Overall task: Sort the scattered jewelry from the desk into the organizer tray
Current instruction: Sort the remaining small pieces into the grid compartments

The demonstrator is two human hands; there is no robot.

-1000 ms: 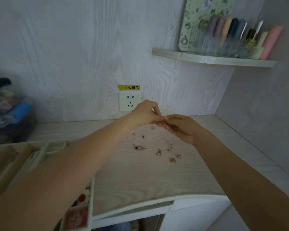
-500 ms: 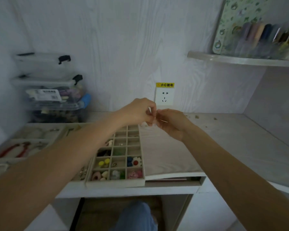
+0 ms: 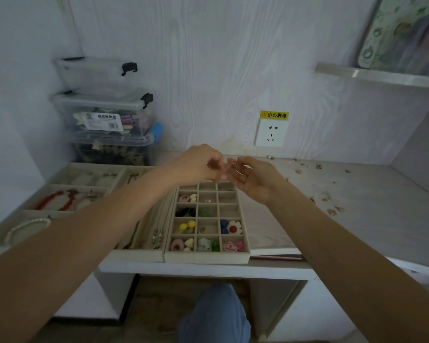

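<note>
Above the organizer tray (image 3: 207,258), both hands' (image 3: 198,163) (image 3: 255,179) grips pinch a tiny, blurred earring (image 3: 233,161).

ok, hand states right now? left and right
Left hand: fingers curled, pinching something tiny; too small to identify.
Right hand: pinching a small ring-shaped jewelry piece.

Tiny ring (image 3: 233,161) between both grips is too small to identify.
</note>
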